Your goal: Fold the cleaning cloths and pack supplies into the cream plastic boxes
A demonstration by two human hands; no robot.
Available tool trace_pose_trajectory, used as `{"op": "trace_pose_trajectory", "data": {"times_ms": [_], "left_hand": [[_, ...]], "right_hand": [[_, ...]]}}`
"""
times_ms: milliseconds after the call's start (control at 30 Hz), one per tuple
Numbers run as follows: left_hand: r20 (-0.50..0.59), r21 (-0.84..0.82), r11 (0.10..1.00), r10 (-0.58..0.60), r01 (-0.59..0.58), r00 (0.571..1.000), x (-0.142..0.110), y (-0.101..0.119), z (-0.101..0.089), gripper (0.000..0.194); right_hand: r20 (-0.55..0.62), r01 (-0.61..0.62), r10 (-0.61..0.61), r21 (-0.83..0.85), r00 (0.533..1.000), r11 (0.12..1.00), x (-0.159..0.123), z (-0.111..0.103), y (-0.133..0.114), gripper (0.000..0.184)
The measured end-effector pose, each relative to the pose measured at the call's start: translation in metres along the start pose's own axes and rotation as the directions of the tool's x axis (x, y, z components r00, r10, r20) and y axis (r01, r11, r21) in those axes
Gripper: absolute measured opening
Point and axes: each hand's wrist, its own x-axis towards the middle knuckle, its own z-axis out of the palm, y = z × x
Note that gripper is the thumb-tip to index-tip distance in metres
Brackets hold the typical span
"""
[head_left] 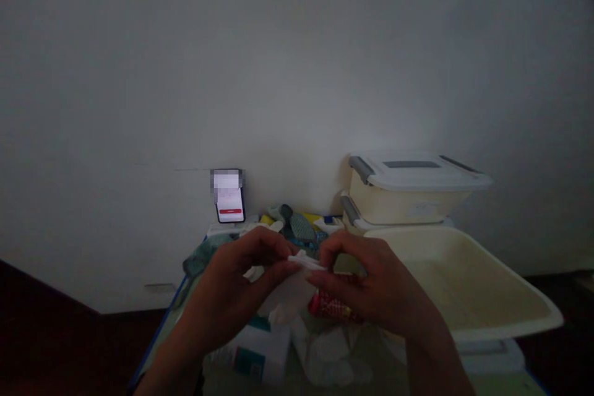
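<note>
Head view: left hand (253,275) and right hand (359,278) pinching a white cloth (290,291) between fingertips, held above the table (223,383), phone (231,198) upright at its far left corner, open tub (445,278) and lidded box (408,198) along its right edge.

White-and-teal packet (262,352), red patterned packet (335,306) with pale marks, cream basin (445,278), cream bin (394,201) with white lid (431,172) and grey handles, grey-white wall (288,74), red bar on phone screen (231,201).
</note>
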Motion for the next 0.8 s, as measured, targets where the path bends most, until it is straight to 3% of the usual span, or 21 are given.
{"op": "trace_pose_trajectory", "data": {"times_ms": [300, 500, 633, 800], "left_hand": [[0.042, 0.05, 0.999, -0.009, 0.007, 0.999, 0.001, 0.001, -0.002, 0.009], [0.004, 0.032, 0.999, 0.014, -0.014, 1.0, 0.001, 0.0, -0.001, 0.008], [-0.008, -0.014, 1.0, -0.019, 0.019, 1.0, 0.0, -0.002, 0.001, 0.009], [0.033, -0.115, 0.993, -0.038, 0.042, 0.999, 0.001, -0.005, 0.001, 0.01]], "right_hand": [[-0.065, 0.067, -0.066, 0.007, 0.996, 0.998, 0.0, -0.001, -0.001, 0.01], [-0.064, 0.067, -0.065, 0.025, 0.996, 0.997, 0.0, 0.001, -0.001, 0.008], [-0.118, -0.007, 0.016, 0.075, 0.993, 0.997, 0.0, 0.005, -0.001, 0.01], [-0.041, -0.091, 0.099, 0.168, 0.994, 0.982, 0.002, 0.009, -0.004, 0.019]]}}
